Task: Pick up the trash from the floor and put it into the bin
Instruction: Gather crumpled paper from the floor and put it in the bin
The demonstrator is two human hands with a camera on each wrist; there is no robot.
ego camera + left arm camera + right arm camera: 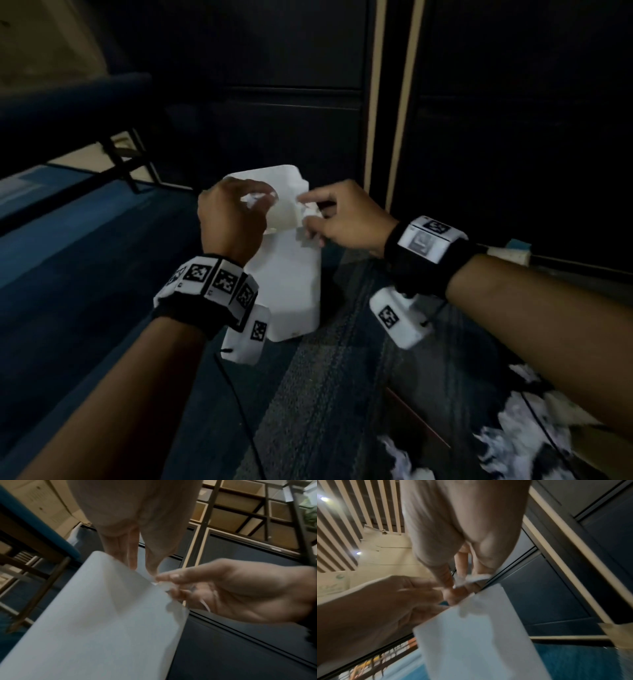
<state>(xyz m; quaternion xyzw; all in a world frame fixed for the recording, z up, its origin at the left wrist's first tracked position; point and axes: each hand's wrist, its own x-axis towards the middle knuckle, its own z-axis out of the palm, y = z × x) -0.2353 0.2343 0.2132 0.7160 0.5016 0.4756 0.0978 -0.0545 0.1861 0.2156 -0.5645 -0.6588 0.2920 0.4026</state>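
Dark blue carpet (85,274) runs up to black cabinets (274,102). Above the floor, a white paper bag (287,274) hangs between both hands: the left hand (233,219) pinches its top edge, and the right hand (346,222) pinches the rim opposite, beside it.

This looks like an office or a similar commercial interior. The floor is laid with carpet tiles (325,394) in blue and grey striped patches. Dark cabinet fronts (274,102) with pale wood edging (397,113) line the wall. The left wrist view shows open cube shelving (240,513) on a black metal frame, and the right wrist view a slatted ceiling (351,513) with recessed spotlights (324,499).
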